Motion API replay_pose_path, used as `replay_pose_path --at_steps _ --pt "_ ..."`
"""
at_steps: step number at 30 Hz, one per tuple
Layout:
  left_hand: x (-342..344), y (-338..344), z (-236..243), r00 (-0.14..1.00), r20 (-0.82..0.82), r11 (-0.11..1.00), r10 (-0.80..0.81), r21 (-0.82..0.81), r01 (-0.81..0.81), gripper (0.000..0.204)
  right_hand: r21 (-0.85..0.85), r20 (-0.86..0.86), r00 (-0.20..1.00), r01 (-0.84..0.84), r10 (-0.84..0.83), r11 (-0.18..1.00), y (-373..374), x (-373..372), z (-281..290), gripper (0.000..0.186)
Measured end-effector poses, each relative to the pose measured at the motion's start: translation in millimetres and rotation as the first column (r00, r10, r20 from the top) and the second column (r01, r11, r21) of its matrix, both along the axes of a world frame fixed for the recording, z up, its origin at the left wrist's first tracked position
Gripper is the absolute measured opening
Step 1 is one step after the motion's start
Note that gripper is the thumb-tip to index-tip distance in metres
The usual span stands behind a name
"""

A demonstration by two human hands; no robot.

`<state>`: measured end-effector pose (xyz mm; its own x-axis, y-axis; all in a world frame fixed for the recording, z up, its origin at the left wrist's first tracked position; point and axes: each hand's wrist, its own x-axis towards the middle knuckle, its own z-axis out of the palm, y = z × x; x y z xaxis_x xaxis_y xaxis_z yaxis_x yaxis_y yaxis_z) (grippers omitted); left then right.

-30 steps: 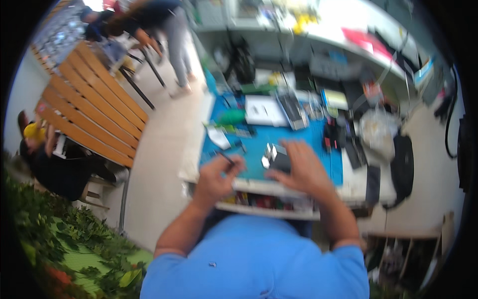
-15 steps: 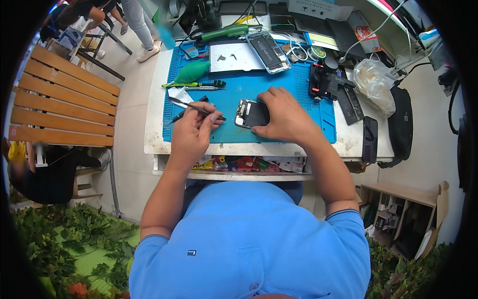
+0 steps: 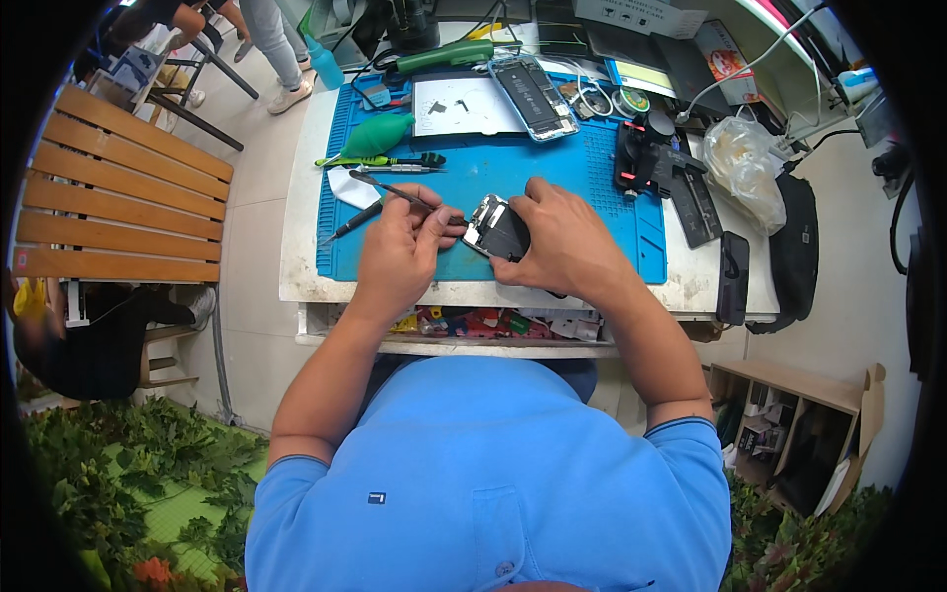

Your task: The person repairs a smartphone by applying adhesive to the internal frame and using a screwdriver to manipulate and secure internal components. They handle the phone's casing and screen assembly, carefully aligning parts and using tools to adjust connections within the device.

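My right hand [image 3: 570, 245] grips a phone screen assembly [image 3: 503, 234] by its right side, thumb at the near edge and fingers at the far one. Its dark back, with silvery parts at the left end, faces up. In my left hand [image 3: 397, 253] a slim dark tool [image 3: 400, 193], perhaps tweezers, is pinched between thumb and fingers. The tool's working end is at the assembly's left end; whether it touches is too small to tell. Left of that hand, a black-handled screwdriver [image 3: 357, 220] lies beside a white wipe [image 3: 347, 187] on the blue mat [image 3: 454, 264].
Behind my hands are a green blower bulb [image 3: 377, 136], a green screwdriver [image 3: 380, 160], a white sheet [image 3: 483, 120] with small dark parts, and an opened phone body [image 3: 533, 97]. Rightward stand a black clamp fixture [image 3: 646, 158] and a plastic bag [image 3: 742, 168]. An open drawer [image 3: 473, 324] sits below the table edge.
My left hand has moved right, bringing the tool to the screen assembly's left end. The assembly has turned and tilted in my right hand.
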<state>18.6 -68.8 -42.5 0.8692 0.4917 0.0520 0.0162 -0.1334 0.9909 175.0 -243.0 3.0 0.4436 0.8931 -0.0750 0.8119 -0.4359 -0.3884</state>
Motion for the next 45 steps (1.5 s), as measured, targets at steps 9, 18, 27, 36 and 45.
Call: replay_pose_path --at_steps 9,18,27,36,45 --pt "4.6 -2.5 -1.4 0.999 0.001 0.991 0.033 0.132 -0.033 0.014 0.023 0.039 0.999 -0.022 0.021 0.999 -0.2 -3.0 1.7 0.058" --pt "3.1 -2.3 -11.2 0.994 0.108 0.909 -0.028 0.417 -0.019 0.010 -0.025 0.033 0.999 -0.021 0.021 0.999 -1.2 -2.4 -1.4 0.063" --pt "4.9 1.4 -13.5 0.991 0.123 0.927 -0.052 0.375 0.002 0.009 -0.035 0.015 1.000 -0.020 0.021 0.999 -1.2 -3.3 -0.6 0.062" --pt "6.3 2.6 -9.8 0.992 0.111 0.927 -0.052 0.375 0.007 0.011 -0.007 0.044 0.999 -0.030 0.031 1.000 -1.9 -4.4 -2.9 0.061" --pt "13.5 9.8 7.7 0.993 -0.021 0.936 -0.120 0.330 0.120 0.014 -0.003 0.051 0.998 -0.031 0.032 0.999 -1.8 -4.5 -4.0 0.060"
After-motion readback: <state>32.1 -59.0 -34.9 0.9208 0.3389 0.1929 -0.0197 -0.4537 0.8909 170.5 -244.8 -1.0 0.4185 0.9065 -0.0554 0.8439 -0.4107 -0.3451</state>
